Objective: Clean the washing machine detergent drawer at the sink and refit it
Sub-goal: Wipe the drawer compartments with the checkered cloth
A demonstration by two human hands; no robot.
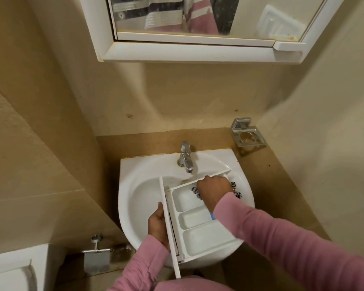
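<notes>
White plastic detergent drawer is sitting across the sink basin, front panel toward 9 o'clock and the three compartments facing up, so we're squarely in the scrubbing step, nowhere near refitting yet. Left hand has its grip wrapped on the front panel edge, fingers behind it and thumb on the near side, basically steadying the whole thing at a tilt. Right hand is bunched up tight on a black-and-white striped cloth, pushed down into the far compartment up around 1 o'clock, right below the tap. I can't see any water running from the tap, though it's hard to say for sure. Middle and near compartments look pretty clean from here, with a bit of blue showing by the right sleeve. My guess for the next move: work the cloth back toward the other two pockets, keep the left hold firm so the drawer doesn't slide, then rinse.
</notes>
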